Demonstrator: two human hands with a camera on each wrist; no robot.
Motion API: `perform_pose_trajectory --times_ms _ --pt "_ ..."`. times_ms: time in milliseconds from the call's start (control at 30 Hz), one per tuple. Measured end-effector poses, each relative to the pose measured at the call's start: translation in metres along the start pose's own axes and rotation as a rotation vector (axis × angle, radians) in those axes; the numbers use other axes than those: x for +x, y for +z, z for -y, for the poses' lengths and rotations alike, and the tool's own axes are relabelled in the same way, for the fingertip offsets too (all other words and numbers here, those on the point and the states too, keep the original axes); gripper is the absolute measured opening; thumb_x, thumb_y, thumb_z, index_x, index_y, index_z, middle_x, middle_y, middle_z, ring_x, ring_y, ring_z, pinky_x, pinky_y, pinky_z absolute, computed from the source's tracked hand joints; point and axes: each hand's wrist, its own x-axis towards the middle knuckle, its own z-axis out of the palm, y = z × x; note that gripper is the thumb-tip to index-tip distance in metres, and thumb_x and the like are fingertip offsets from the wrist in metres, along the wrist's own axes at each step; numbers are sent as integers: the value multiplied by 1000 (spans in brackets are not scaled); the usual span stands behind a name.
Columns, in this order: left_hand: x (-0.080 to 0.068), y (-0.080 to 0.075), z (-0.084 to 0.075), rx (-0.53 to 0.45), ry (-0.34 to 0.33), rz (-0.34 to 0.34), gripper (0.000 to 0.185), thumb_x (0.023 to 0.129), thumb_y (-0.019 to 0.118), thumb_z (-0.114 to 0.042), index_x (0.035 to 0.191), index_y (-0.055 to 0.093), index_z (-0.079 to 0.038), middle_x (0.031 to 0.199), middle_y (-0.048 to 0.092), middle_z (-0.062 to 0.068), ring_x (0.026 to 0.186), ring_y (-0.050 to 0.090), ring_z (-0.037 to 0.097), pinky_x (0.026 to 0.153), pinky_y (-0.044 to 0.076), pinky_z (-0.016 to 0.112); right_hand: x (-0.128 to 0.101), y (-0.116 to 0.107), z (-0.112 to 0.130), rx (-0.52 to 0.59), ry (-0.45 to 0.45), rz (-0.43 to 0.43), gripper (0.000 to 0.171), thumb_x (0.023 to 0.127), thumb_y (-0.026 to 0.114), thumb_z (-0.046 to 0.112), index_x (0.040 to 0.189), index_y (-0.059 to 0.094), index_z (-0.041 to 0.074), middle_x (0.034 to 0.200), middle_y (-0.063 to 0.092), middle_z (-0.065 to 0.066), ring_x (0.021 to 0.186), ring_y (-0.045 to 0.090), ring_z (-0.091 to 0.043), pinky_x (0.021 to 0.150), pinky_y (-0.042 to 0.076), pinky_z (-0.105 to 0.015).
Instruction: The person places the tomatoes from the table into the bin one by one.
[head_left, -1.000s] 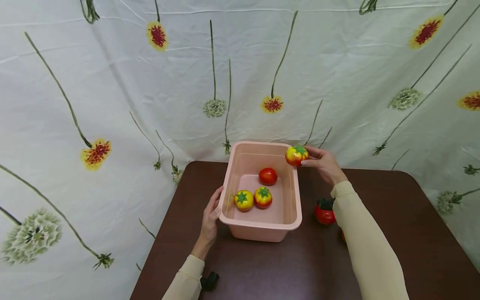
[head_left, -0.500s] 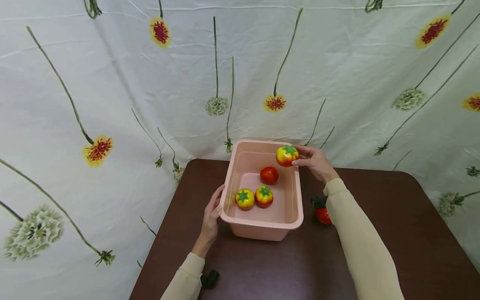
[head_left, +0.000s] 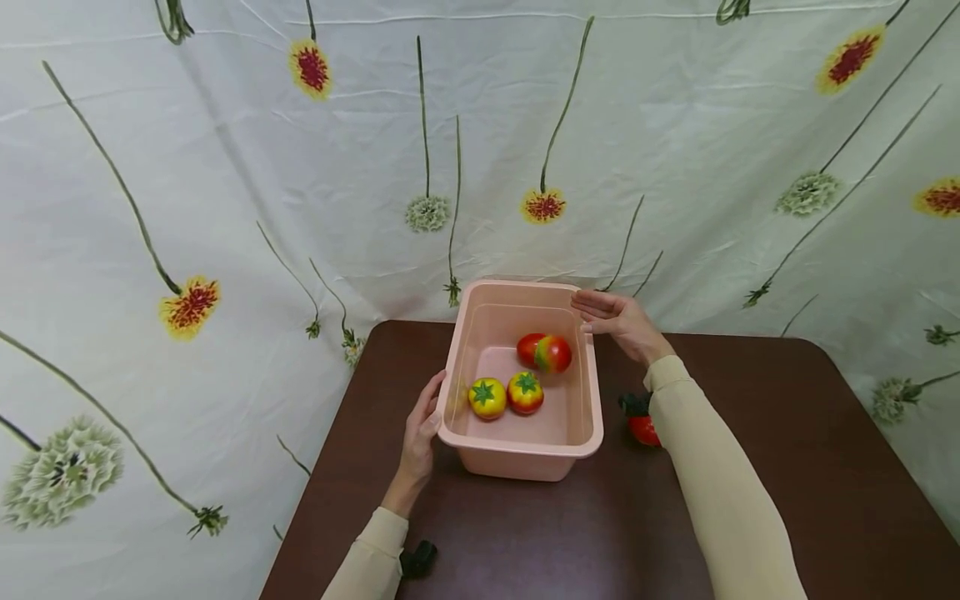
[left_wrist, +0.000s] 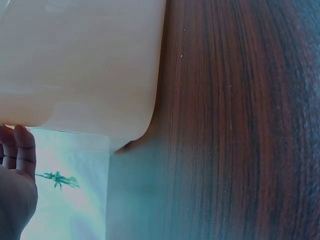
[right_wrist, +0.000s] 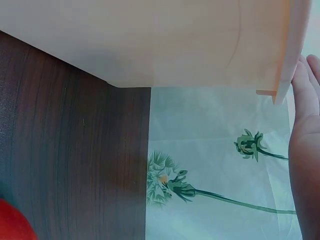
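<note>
A pink plastic bin (head_left: 517, 450) stands on the table. My left hand (head_left: 420, 437) holds its left rim, with finger ends against the bin in the left wrist view. Beside the right rim, my right hand (head_left: 618, 321) is empty, its fingers extended over the far right corner. Inside the bin, a red-and-green tomato (head_left: 553, 354) lies against a red tomato (head_left: 528, 348). Nearer the front are a yellow tomato (head_left: 487, 398) and a yellow-red tomato (head_left: 525, 392), both showing green leaf tops.
Right of the bin, a red tomato (head_left: 643, 431) lies on the dark brown table (head_left: 525, 533), partly hidden by the right sleeve and a dark wrist device (head_left: 636, 405). A floral white cloth (head_left: 360, 167) hangs behind the table.
My right hand moved left over the bin with the yellow-red tomato, then let go. That tomato dropped beside the red one and turned over. The left hand stayed at the rim.
</note>
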Motion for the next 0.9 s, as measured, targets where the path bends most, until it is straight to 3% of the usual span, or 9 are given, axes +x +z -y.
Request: perform_pose_trajectory --times_ms 133,400,667,767,900 --pt "-1 0 0 -6 4 2 61 90 41 -23 149 38 -12 142 49 24 120 54 27 99 45 23 -1 0 -1 16 -1 9 67 85 60 -13 147 36 -4 152 35 -25 141 35 -37 96 46 -21" --pt "1 0 -1 -20 19 9 61 90 40 -22 149 38 -10 142 48 26 121 53 34 98 45 24 -2 0 -4 50 -29 -13 67 85 61 -12 147 36 -5 152 35 -26 141 36 -34 99 44 -22" --pt "1 0 0 -15 21 6 60 90 40 -22 149 38 -10 139 50 27 119 54 31 97 45 23 -9 0 -11 119 -49 -68 63 88 61 -7 146 37 -6 150 37 -26 125 58 -12 97 47 -21" --pt "-1 0 -1 -5 19 9 60 90 40 -22 149 38 -11 141 49 26 120 54 32 98 45 23 -16 -2 -16 146 -63 -77 61 88 59 -9 145 35 -8 147 46 -21 118 61 -6 96 47 -22" --pt "-1 0 -1 -9 32 15 61 91 39 -22 150 36 -10 143 48 26 122 52 35 98 45 23 -28 -8 -26 173 -96 -79 59 90 54 -11 145 33 -10 137 60 -8 122 60 -11 96 48 -21"
